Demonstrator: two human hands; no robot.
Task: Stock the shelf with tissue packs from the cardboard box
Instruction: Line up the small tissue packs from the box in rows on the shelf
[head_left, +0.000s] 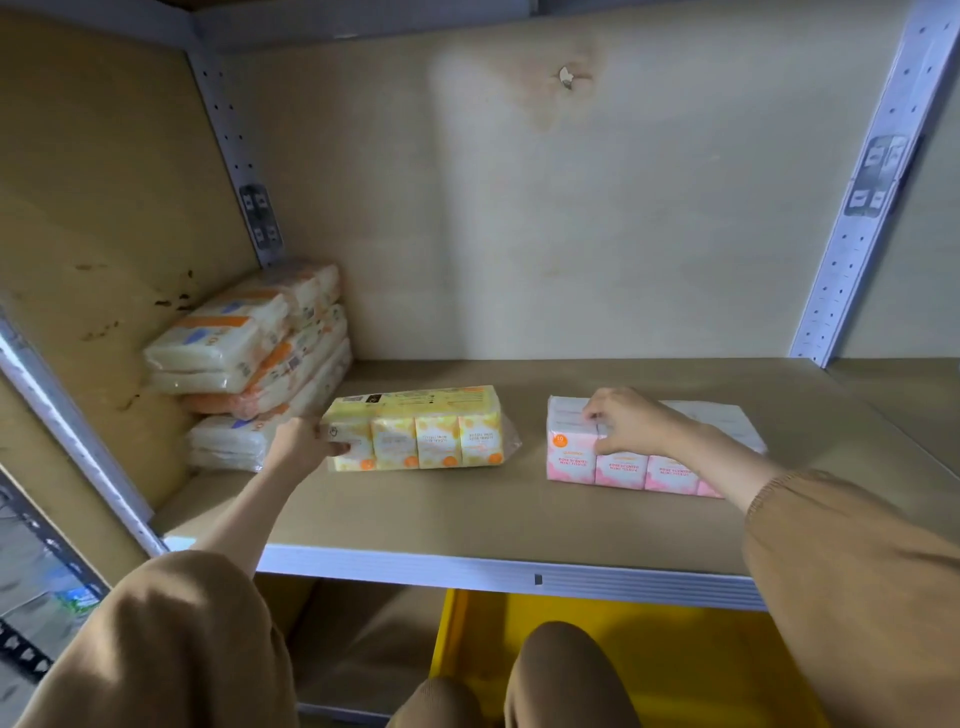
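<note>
A yellow tissue multipack (431, 428) lies on the wooden shelf (415, 514), left of the middle. My left hand (304, 444) grips its left end, thumb on the front face. A pink tissue multipack (618, 470) lies to the right on the same shelf. My right hand (631, 421) rests on top of its left part with fingers curled over the front edge. A stack of white and orange tissue packs (249, 358) fills the back left corner. No cardboard box is in view.
The shelf's metal front edge (519, 574) runs across below my arms. Perforated metal uprights stand at the back left (234, 156) and at the right (872, 182). A yellow bin (675, 660) sits on the level below, behind my knees.
</note>
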